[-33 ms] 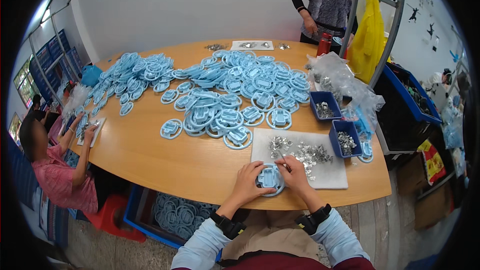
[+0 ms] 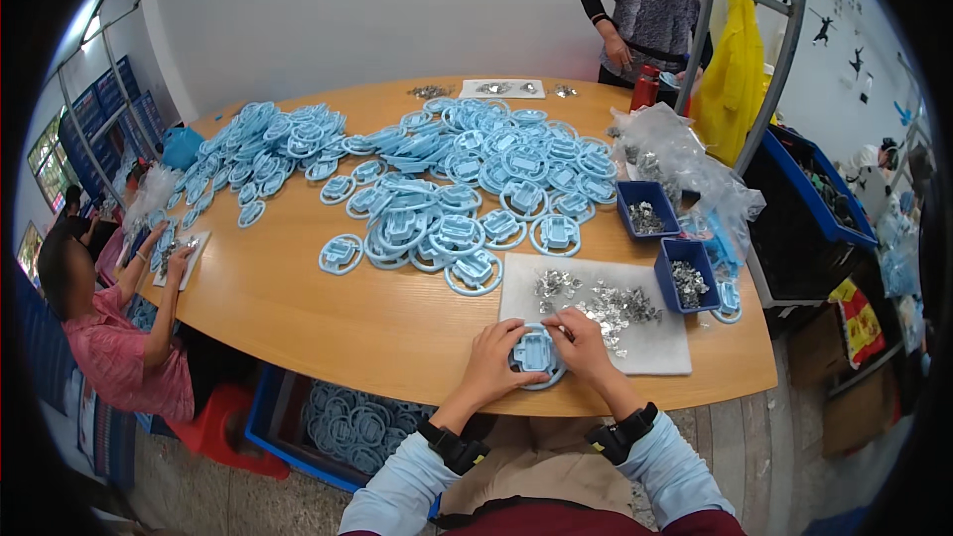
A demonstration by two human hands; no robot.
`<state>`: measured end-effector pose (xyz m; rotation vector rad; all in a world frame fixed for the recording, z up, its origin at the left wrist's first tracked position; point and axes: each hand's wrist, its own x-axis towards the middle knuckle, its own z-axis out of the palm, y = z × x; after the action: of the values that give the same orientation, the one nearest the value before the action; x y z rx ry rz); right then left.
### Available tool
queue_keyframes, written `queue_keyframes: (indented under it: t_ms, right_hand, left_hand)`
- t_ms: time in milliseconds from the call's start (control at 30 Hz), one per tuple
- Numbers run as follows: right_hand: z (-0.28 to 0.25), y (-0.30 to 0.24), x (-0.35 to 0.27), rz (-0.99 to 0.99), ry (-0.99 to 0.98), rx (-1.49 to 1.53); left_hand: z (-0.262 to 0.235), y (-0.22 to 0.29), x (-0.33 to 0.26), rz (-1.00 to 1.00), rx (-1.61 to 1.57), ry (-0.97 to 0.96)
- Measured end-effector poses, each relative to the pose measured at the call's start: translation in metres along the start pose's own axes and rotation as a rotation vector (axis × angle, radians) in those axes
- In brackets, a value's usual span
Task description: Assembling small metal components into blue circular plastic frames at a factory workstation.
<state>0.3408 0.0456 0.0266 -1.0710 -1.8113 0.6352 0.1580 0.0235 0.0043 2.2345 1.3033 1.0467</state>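
Observation:
A light blue round plastic part point(image 2: 536, 352), with a raised box-like centre inside a ring, lies at the table's near edge. My left hand point(image 2: 493, 361) grips its left side, thumb across the lower part of the centre and fingers along the upper rim. Over its upper right side, my right hand point(image 2: 584, 345) is closed in a pinch; whatever is between the fingertips is too small to name. Just beyond that hand, small shiny metal clips point(image 2: 617, 310) lie scattered on a white board point(image 2: 655, 352).
Blue bins point(image 2: 683, 310) of metal pieces stand at the board's right. A large pile of light blue parts point(image 2: 516, 154) covers the table's middle. Clear plastic bags point(image 2: 685, 154) lie beyond the bins. Co-workers sit at left point(image 2: 129, 337) and stand at far right point(image 2: 650, 20). A blue crate point(image 2: 283, 427) sits below.
My right fingertips have shifted slightly over the part's upper right. A thin stick-like thing seen at them before no longer shows clearly. My left hand stays on the part.

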Motion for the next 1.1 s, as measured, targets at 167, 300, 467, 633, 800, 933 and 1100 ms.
queue_keyframes:
  t_ms: [167, 300, 467, 633, 800, 933, 1100]
  right_hand:
    - [0.009, 0.0, 0.005, -0.094, -0.108, -0.075]
    - [0.007, -0.004, 0.003, -0.105, -0.189, -0.135]
    - [0.011, -0.003, 0.0, -0.198, -0.178, -0.26]
    - [0.014, -0.011, -0.005, -0.327, -0.229, -0.541]
    - [0.017, -0.007, -0.009, -0.267, -0.139, -0.503]
    - [0.018, -0.014, -0.017, -0.242, -0.221, -0.68]
    - [0.01, -0.034, -0.022, -0.133, -0.246, -0.654]
  left_hand:
    - [0.002, -0.001, -0.003, -0.001, -0.016, 0.01]
    - [-0.002, 0.004, -0.003, -0.007, -0.02, 0.004]
    - [-0.001, 0.003, -0.002, -0.01, -0.004, -0.006]
    - [0.001, 0.001, -0.004, -0.014, 0.001, -0.009]
    - [-0.002, 0.006, -0.003, -0.03, -0.017, 0.002]
    - [0.001, 0.003, -0.007, -0.024, 0.024, -0.002]
    - [0.002, 0.001, -0.008, -0.022, 0.001, 0.022]
